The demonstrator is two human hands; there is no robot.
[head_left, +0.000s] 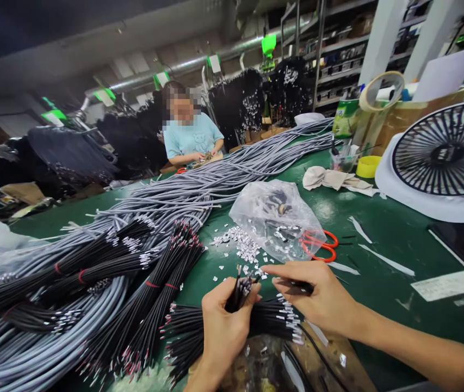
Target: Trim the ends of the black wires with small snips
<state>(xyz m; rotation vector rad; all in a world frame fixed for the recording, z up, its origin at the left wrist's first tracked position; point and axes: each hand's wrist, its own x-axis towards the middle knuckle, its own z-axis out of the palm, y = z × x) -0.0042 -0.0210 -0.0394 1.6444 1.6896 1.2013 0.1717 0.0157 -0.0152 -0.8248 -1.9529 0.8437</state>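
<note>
My left hand (227,321) is closed round a small bunch of short black cables (237,294), whose stripped ends point up. Close by on the right, my right hand (317,296) has its index finger stretched toward those ends. Its other fingers curl round a dark, slim object that I cannot make out. Beneath both hands lies a thick pile of black cables (270,318) with silvery tips. A heap of small silvery metal pieces (243,245) is spread just beyond my fingertips, beside a clear plastic bag (276,218).
Orange-handled scissors (325,246) lie partly under the bag. To the left are tied black cable bundles (154,294) and long grey cables (199,185). A fan (447,152) and tape roll (382,92) stand at right. Another person (193,136) works across the green table (378,234).
</note>
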